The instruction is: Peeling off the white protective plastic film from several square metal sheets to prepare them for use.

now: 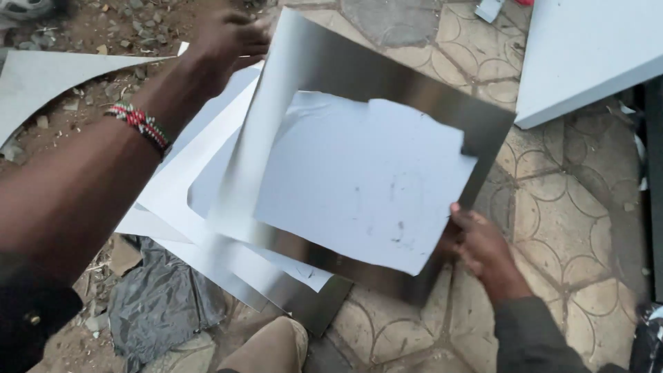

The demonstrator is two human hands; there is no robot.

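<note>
1. The ground is patterned paving that gives way to bare dirt and stones on the far left; there is no counter, so everything lies on or hangs over the ground.
2. The right hand pinches the near right edge of a shiny metal sheet, fingers closed on it. The bare edge could cut the skin if the sheet slips through the grip.
3. The left hand, with a beaded bracelet at the wrist, reaches to the sheet's far left corner; whether its fingers are closed on it cannot be told. A loose hold there could let the sheet swing.
4. A torn white film covers the middle of the sheet, between the two hands.
5. Below the hands lie more sheets, a black plastic bag and a shoe; a dropped sheet could strike that foot.
</note>
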